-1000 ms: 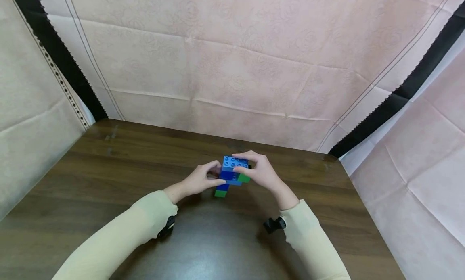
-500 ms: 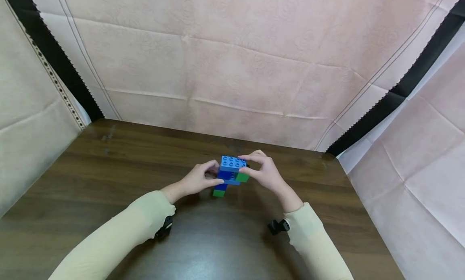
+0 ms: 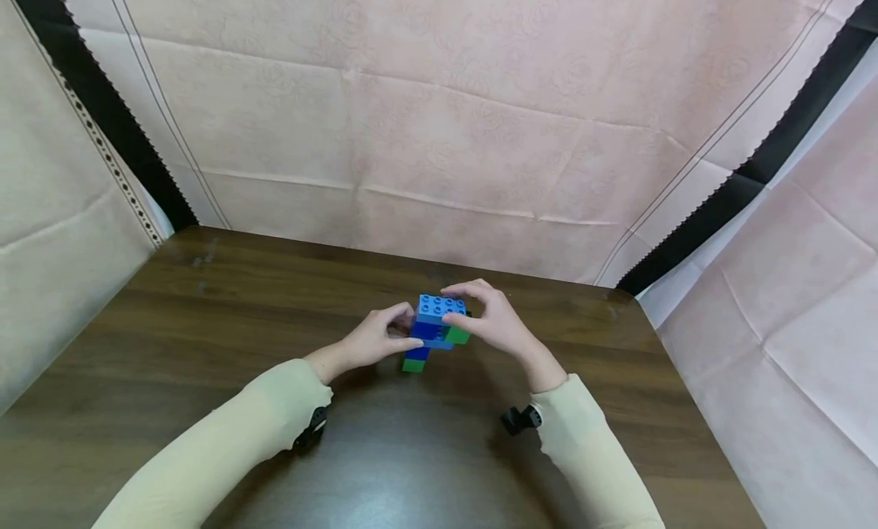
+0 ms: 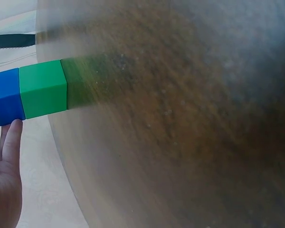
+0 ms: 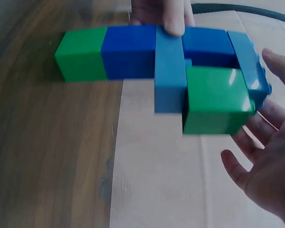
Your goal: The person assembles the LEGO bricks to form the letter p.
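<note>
A stack of toy building bricks (image 3: pixel 428 331) stands upright on the table: a green brick (image 3: pixel 413 366) at the bottom, dark blue and light blue ones above. Topmost lies a light blue brick (image 3: pixel 439 306) with studs; a green brick (image 5: pixel 218 99) juts out at the right beneath it. My left hand (image 3: pixel 370 338) pinches the stack at mid-height, its thumb on the near side. At the top, my right hand (image 3: pixel 497 319) has thumb and fingers spread around the light blue brick. In the right wrist view its thumb shows slightly apart from that brick.
The brown wooden table (image 3: pixel 274 300) has a back edge a short way behind the stack. Pale patterned cloth (image 3: pixel 411 133) hangs behind and on both sides, with black strips along the corners. A small black device (image 3: pixel 520 420) sits at the right wrist.
My right hand slid to the right end of the top brick half a second ago and is now back further left over it. The left hand keeps its hold; the stack has barely moved.
</note>
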The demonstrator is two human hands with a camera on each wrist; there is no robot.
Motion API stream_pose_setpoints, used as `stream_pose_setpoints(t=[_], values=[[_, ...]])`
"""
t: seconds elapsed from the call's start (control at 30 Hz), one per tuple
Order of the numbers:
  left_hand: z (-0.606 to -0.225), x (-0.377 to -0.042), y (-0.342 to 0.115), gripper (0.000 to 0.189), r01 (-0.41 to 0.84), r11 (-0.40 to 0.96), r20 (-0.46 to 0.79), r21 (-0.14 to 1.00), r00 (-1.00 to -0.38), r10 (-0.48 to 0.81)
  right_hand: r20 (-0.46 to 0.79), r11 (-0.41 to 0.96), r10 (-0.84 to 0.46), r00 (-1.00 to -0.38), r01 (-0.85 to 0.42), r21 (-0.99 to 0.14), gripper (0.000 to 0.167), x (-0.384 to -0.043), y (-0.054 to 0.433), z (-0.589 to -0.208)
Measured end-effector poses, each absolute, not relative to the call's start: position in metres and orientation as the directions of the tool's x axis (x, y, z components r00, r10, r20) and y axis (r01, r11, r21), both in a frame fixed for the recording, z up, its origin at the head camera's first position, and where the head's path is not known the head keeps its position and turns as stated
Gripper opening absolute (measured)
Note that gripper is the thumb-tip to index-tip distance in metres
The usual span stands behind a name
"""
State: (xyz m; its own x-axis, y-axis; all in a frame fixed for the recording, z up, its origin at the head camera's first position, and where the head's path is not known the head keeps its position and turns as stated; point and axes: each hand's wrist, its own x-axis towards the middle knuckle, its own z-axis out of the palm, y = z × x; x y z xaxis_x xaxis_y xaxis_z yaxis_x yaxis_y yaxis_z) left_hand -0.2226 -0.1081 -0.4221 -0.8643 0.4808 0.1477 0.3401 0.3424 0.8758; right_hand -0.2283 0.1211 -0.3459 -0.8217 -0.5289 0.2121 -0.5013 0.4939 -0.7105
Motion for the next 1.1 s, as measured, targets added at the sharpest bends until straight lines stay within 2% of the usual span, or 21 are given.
stream_pose_setpoints(t=[0.13,0.37,0.53,0.7,0.93,1.1], values=[[-0.423,-0.223,-0.109,0.03,0.352,0.334,0.159,0.874,-0.858,0.488,0.222,0.473,-0.559,-0.799,-0.527,-0.706,0.039,-0.231,0.11,-0.345],[-0.424,-0.224,-0.109,0.029,0.363,0.318,0.174,0.876,-0.852,0.495,0.254,0.475,-0.587,-0.769,-0.581,-0.661,0.029,-0.234,0.1,-0.345],[-0.424,-0.224,-0.11,0.027,0.367,0.298,0.186,0.881,-0.849,0.495,0.287,0.479,-0.602,-0.745,-0.625,-0.616,0.03,-0.235,0.097,-0.345],[-0.424,-0.223,-0.109,0.028,0.362,0.296,0.179,0.884,-0.847,0.501,0.259,0.493,-0.579,-0.773,-0.585,-0.644,0.031,-0.233,0.099,-0.348],[-0.425,-0.223,-0.107,0.03,0.356,0.303,0.177,0.884,-0.855,0.487,0.141,0.504,-0.55,-0.823,-0.462,-0.73,0.039,-0.232,0.112,-0.35],[-0.426,-0.223,-0.107,0.031,0.35,0.313,0.171,0.883,-0.86,0.481,0.144,0.511,-0.519,-0.843,-0.441,-0.738,0.039,-0.23,0.126,-0.351]])
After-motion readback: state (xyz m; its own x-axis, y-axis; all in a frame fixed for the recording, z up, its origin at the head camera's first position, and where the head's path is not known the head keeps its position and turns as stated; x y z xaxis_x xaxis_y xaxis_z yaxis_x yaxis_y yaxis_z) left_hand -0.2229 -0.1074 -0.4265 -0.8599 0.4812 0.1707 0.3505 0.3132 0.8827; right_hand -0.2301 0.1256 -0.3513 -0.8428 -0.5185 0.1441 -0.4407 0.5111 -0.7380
